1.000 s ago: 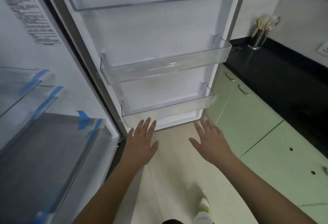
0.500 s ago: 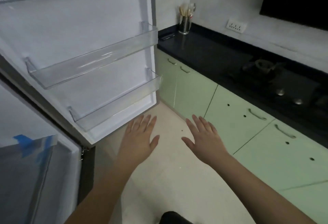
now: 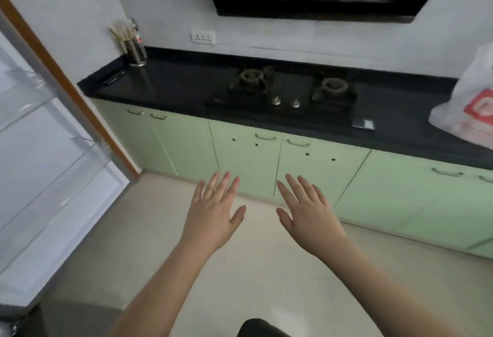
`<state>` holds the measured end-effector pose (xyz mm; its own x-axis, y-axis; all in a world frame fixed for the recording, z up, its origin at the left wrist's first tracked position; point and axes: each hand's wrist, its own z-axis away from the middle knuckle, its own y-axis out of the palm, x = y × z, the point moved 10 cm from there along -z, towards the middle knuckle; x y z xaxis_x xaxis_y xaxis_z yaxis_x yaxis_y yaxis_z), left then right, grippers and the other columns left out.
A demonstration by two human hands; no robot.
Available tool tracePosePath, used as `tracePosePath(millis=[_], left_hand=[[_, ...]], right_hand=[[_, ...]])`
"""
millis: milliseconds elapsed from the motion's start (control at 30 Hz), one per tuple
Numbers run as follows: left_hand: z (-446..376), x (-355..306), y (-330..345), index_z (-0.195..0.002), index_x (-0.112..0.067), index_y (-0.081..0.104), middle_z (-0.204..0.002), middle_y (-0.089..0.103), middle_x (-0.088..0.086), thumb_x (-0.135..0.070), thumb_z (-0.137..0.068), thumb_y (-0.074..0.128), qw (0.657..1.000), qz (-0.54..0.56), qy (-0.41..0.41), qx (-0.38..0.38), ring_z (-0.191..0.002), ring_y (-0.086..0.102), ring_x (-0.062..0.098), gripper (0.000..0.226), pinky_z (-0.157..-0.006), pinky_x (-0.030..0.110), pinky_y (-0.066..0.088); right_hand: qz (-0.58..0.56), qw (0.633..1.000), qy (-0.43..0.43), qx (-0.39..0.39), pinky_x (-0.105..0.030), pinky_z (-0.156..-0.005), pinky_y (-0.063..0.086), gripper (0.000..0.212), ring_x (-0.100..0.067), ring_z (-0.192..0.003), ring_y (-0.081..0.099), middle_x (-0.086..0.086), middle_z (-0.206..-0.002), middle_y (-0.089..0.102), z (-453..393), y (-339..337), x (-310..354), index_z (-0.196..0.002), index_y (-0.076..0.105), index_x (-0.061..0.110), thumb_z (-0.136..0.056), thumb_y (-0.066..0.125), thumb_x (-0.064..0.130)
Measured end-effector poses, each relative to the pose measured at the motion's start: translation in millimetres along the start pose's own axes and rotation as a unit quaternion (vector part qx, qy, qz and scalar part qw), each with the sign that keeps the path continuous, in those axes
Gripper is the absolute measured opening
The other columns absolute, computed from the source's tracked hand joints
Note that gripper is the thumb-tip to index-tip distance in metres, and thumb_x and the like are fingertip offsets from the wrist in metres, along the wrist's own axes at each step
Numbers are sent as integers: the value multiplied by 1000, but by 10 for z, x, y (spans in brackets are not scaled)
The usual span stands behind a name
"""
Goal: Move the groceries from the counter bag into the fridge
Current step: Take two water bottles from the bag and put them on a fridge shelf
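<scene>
A white plastic grocery bag with a red print sits on the black counter at the far right, partly cut off by the frame edge. The open fridge door with clear door shelves stands at the left. My left hand and my right hand are held out flat, palms down, fingers spread, over the floor in front of the green cabinets. Both hands hold nothing and are far from the bag.
A two-burner gas hob is set into the counter's middle. A metal holder of utensils stands at the counter's left end, a small dark object near the front edge. Green cabinet doors run below. The floor is pale tile.
The view has swung right from the fridge interior and door to the counter, so the hob and the bag came into sight. Both hands stay open and empty.
</scene>
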<state>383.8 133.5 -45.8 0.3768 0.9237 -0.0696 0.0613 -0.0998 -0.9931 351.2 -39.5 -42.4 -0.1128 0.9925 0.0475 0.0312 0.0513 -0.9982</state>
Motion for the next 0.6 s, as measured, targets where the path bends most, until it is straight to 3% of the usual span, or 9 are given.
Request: tracePosePath(millis=[100, 233, 333, 467, 600], left_hand=[[-65, -717, 122, -152, -24, 27, -159, 27, 0, -57, -95, 23, 998, 10, 65, 16, -146, 24, 23, 66, -116, 43, 19], [-99, -1394, 207, -152, -23, 25, -160, 23, -1, -58, -95, 19, 993, 23, 112, 33, -147, 22, 23, 67, -115, 43, 22], [-155, -1753, 269, -153, -23, 21, -161, 21, -2, -58, -94, 15, 989, 21, 138, 43, -148, 18, 24, 69, -117, 44, 19], [-268, -2259, 273, -153, -25, 19, -161, 20, -2, -57, -95, 17, 981, -2, 188, 40, -149, 14, 22, 66, -118, 42, 4], [-424, -2654, 281, -151, -23, 29, -158, 30, 0, -55, -96, 23, 972, -23, 229, 39, -147, 22, 24, 63, -115, 43, 6]], right_hand=[[-10, 999, 43, -10, -47, -110, 32, 61, -31, -138, 38, -7, -150, 41, 373, -68, -489, -144, 41, 18, -93, 25, 48], [-23, 995, 96, -18, -47, -108, 35, 59, -32, -135, 41, -8, -149, 43, 751, -83, -1005, -142, 44, 17, -93, 28, 44], [-26, 991, 132, -16, -46, -110, 33, 59, -32, -137, 40, -7, -150, 42, 982, -52, -1332, -143, 42, 18, -92, 27, 44], [-23, 983, 180, -19, -45, -111, 31, 61, -31, -138, 37, -7, -151, 39, 1257, -71, -1750, -144, 41, 18, -92, 25, 45], [-28, 974, 224, -23, -45, -111, 30, 62, -30, -139, 36, -6, -152, 39, 1400, -99, -2105, -144, 41, 16, -92, 24, 46]])
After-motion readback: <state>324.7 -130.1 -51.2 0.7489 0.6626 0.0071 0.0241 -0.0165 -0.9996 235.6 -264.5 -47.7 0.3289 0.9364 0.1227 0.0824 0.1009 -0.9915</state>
